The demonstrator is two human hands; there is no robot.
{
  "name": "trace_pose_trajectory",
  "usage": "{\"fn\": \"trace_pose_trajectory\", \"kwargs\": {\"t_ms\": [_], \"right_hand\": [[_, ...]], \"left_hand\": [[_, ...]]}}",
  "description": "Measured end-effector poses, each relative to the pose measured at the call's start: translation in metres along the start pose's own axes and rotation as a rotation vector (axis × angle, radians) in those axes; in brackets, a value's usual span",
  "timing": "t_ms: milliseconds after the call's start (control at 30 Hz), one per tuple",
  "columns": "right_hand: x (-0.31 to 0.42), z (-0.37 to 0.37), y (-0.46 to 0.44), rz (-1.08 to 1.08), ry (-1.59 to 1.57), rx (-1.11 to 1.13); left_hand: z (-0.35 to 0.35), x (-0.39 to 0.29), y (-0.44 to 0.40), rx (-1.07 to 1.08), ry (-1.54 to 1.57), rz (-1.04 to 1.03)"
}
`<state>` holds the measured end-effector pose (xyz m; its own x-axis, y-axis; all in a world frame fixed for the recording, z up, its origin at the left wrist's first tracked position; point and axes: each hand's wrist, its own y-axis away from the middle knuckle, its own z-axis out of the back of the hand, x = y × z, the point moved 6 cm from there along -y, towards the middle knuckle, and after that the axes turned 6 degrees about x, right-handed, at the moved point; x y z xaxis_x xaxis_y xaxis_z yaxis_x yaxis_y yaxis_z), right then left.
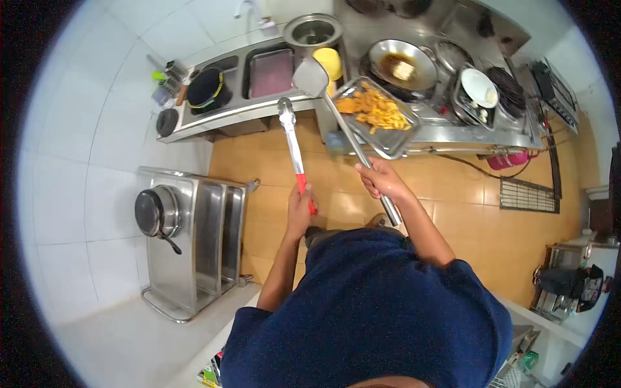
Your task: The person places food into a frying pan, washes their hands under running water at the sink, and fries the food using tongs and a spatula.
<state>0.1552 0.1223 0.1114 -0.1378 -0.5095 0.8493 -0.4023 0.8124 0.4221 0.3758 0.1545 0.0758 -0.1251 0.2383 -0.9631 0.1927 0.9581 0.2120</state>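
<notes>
My left hand (299, 210) is closed around the red handle of a pair of metal tongs (294, 143), whose tips point away from me toward the counter edge. In my right hand (383, 179) is the long metal handle of a wok spatula (312, 77). Its wide blade is raised near a yellow container (328, 61). Just beyond the spatula, a metal tray (390, 143) holds orange and yellow fried pieces (378, 110). Behind the tray, a wok (424, 66) on the stove contains brown oil and a pale block (403, 70).
Left along the counter are a sink (270, 74), a black pot (206, 89) and a large round pot (313, 30). A white plate (479, 88) sits right of the wok. On my left stands a metal cart (194, 246) with a saucepan (156, 211) on top. A floor grate (528, 194) lies right.
</notes>
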Motion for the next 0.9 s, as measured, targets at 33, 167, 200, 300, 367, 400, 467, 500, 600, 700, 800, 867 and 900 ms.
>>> {"fn": "trace_pose_trajectory", "kwargs": {"t_ms": [33, 167, 200, 300, 367, 400, 467, 500, 600, 700, 800, 867, 900], "right_hand": [[0.0, 0.019, 0.015, 0.023, 0.013, -0.021], [-0.015, 0.102, 0.075, 0.014, 0.116, -0.098], [-0.018, 0.123, 0.09, -0.044, 0.118, -0.164], [-0.012, 0.17, 0.124, 0.012, 0.402, -0.406], [-0.017, 0.196, 0.134, 0.022, 0.487, -0.475], [-0.023, 0.208, 0.138, -0.012, 0.472, -0.482], [-0.025, 0.228, 0.142, 0.011, 0.506, -0.509], [-0.025, 0.238, 0.141, 0.066, 0.553, -0.531], [-0.026, 0.259, 0.133, 0.115, 0.569, -0.601], [-0.028, 0.279, 0.131, 0.092, 0.588, -0.661], [-0.003, 0.299, 0.137, 0.021, 0.637, -0.723], [0.006, 0.317, 0.14, 0.009, 0.693, -0.748], [0.012, 0.329, 0.14, 0.015, 0.704, -0.766]], "left_hand": [[-0.02, 0.006, -0.005, 0.003, 0.002, -0.009], [-0.107, 0.028, -0.025, 0.038, 0.066, -0.009], [-0.128, 0.039, -0.032, 0.052, 0.089, -0.017], [-0.184, 0.045, -0.042, 0.094, 0.149, 0.021], [-0.209, 0.047, -0.047, 0.126, 0.139, 0.059], [-0.215, 0.049, -0.051, 0.151, 0.108, 0.074], [-0.226, 0.051, -0.057, 0.182, 0.053, 0.095], [-0.23, 0.051, -0.061, 0.189, 0.026, 0.103], [-0.241, 0.052, -0.076, 0.2, -0.011, 0.087], [-0.254, 0.062, -0.094, 0.221, 0.004, 0.107], [-0.258, 0.066, -0.123, 0.287, 0.002, 0.111], [-0.261, 0.069, -0.137, 0.309, -0.003, 0.115], [-0.265, 0.071, -0.149, 0.339, -0.022, 0.1]]}}
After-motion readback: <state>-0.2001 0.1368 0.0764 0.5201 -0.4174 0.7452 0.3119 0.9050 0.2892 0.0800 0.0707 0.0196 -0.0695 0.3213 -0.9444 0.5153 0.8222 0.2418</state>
